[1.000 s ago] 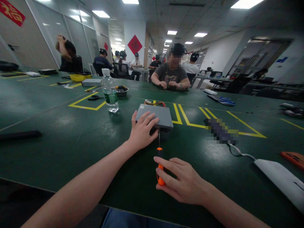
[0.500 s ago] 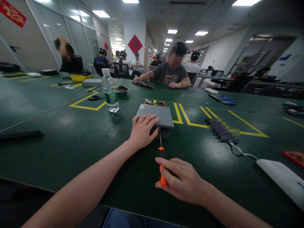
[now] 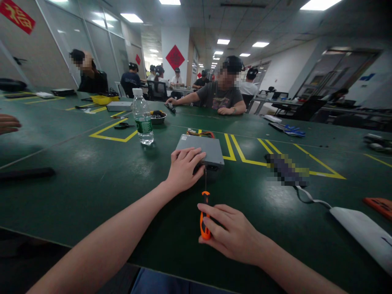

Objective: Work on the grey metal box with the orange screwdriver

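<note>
A grey metal computer power supply (image 3: 211,149) lies on the green table in front of me, its coloured cables at the far side. My left hand (image 3: 185,167) grips its near left part, fingers across the top and thumb down at the front face. My right hand (image 3: 226,232) is closed around the orange and black handle of a screwdriver (image 3: 206,220). The thin shaft points away from me to the front face of the power supply, just beside my left thumb. I cannot make out the tip or what it touches.
A water bottle (image 3: 143,118) stands behind my left hand, near a metal bowl (image 3: 158,118). A white device (image 3: 361,228) with a cable lies at right. A black bar (image 3: 27,174) lies at left. A co-worker (image 3: 222,90) sits opposite; another person's hand (image 3: 9,123) shows at far left.
The screwdriver handle has turned and shifted slightly left with my right hand. My left hand stays put. Another person's hand has entered at far left, and the co-worker opposite has swung a dark object round.
</note>
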Demonstrator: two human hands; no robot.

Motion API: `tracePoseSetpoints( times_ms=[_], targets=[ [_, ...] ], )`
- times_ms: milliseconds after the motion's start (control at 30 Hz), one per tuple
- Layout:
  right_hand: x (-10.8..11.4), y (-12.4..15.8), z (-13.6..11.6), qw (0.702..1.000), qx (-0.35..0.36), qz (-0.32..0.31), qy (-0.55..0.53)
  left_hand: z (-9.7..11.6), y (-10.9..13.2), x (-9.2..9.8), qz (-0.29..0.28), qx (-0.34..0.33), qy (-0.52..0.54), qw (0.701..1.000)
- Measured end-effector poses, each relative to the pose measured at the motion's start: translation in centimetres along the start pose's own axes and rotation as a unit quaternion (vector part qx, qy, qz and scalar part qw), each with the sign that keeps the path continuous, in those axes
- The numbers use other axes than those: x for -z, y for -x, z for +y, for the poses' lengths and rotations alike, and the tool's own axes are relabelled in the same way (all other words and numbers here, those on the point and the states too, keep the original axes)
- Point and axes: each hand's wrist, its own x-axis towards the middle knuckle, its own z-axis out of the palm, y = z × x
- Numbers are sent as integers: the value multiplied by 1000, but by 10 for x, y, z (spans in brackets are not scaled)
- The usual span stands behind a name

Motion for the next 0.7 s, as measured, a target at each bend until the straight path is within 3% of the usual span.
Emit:
tracePoseSetpoints(
  times_ms=[200,467,700],
  targets=[
    [5,-6,-3,999,-1,-35,-8,0,0,-1,0,-2,-1,1000],
    [-4,-1,-2,1000,8,2,-6,1,0,0,-2,-1,-3,1000],
    [4,-5,-3,998,-1,-56,-15,1,0,1,1,0,-1,1000]
  ],
)
